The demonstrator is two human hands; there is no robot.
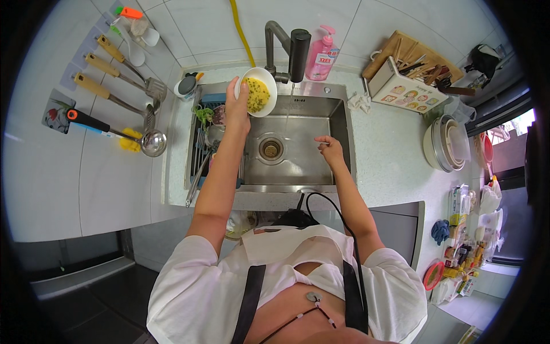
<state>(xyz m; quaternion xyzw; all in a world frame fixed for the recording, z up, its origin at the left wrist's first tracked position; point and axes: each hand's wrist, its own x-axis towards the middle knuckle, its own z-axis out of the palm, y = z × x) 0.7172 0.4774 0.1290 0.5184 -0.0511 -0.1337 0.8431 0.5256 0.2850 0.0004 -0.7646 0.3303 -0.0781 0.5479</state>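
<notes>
A white bowl [270,107] is in my left hand [238,109], held up over the far left part of the sink with the thumb on its rim. The bowl tilts toward me and shows a yellow mixture with green bits [258,96], which looks like beaten egg with chopped greens. Over the right side of the sink [298,168], my right hand [329,151] holds nothing, its fingers loosely apart. Between and beyond my hands stands the faucet [299,55], from which a thin stream of water appears to fall. The drain [271,149] lies in the basin's middle.
A rack [213,98] with greens and utensils fills the sink's left side. Behind the sink stands a pink soap bottle [322,56]. A chopstick holder [401,90] and stacked basins [446,143] occupy the right counter. Ladles and spatulas [109,97] hang on the left wall.
</notes>
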